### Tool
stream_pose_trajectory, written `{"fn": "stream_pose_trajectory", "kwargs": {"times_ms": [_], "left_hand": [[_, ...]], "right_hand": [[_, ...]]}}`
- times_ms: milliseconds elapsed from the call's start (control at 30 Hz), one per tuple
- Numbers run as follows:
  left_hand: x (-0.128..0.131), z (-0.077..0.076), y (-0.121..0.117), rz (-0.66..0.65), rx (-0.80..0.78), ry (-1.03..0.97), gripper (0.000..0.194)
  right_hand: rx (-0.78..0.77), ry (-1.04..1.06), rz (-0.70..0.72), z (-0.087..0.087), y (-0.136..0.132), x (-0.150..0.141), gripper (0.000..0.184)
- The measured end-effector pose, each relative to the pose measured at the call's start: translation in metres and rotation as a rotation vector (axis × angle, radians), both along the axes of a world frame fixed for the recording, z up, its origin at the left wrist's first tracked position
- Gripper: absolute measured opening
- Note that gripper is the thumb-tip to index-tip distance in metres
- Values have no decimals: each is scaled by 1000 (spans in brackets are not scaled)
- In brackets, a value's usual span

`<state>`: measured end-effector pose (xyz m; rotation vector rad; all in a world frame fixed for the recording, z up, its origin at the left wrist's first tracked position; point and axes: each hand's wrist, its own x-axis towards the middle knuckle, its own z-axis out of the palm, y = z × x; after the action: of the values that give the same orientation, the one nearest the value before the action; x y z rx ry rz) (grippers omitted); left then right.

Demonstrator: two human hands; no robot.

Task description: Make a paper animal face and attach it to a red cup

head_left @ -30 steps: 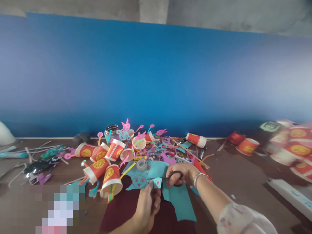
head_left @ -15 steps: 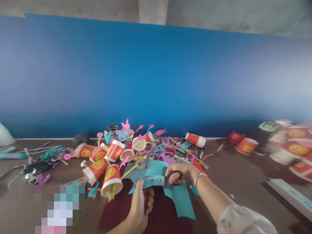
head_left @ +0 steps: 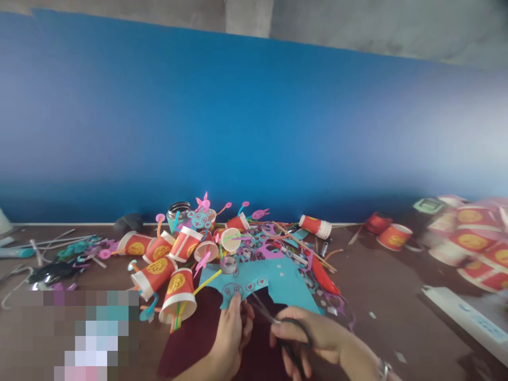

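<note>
My left hand (head_left: 232, 336) pinches the lower left edge of a blue paper sheet (head_left: 291, 275), thumb on top. Red circles with hearts and a face are drawn along that edge. A pair of black-handled scissors (head_left: 297, 338) is in my right hand (head_left: 313, 341), fingers through the loops. The blades point up and left toward the paper's cut lower edge, below the drawn hearts; whether they touch it I cannot tell. A dark maroon sheet (head_left: 186, 338) lies under my hands. A roll of tape (head_left: 229, 264) rests on the blue paper's upper left.
Red and white paper cups (head_left: 178, 291) with straws lie at the left. Purple and blue paper offcuts (head_left: 273, 246) pile up behind. A red pouch-like item (head_left: 323, 272) lies right of the paper. A power strip (head_left: 468, 320) and blurred stacked cups (head_left: 468, 238) are at the right.
My right hand has drawn back from the paper, down and toward me, with the scissors. The blades now show clear of the sheet's middle. My left hand still holds the paper.
</note>
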<state>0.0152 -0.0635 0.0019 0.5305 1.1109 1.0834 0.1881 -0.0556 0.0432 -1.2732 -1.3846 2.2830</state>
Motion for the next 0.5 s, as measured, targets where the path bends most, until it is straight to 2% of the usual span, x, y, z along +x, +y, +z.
{"fn": "stream_pose_trajectory", "kwargs": {"times_ms": [100,200,333,500], "left_hand": [[0,1,-1,-1,-32,19,49],[-2,3,-1,35,-67,6,48],[-2,6,0,81,-70,-43,48],[-1,8,-1,106,-99,-55,39]], "right_hand": [[54,-53,-87,-7,-6,-33,44],[128,-100,-157,-11,-4,-52,45],[158,-134,-211,-12,-4,-59,44],[205,-149,-198,-10,-5,-55,43]]}}
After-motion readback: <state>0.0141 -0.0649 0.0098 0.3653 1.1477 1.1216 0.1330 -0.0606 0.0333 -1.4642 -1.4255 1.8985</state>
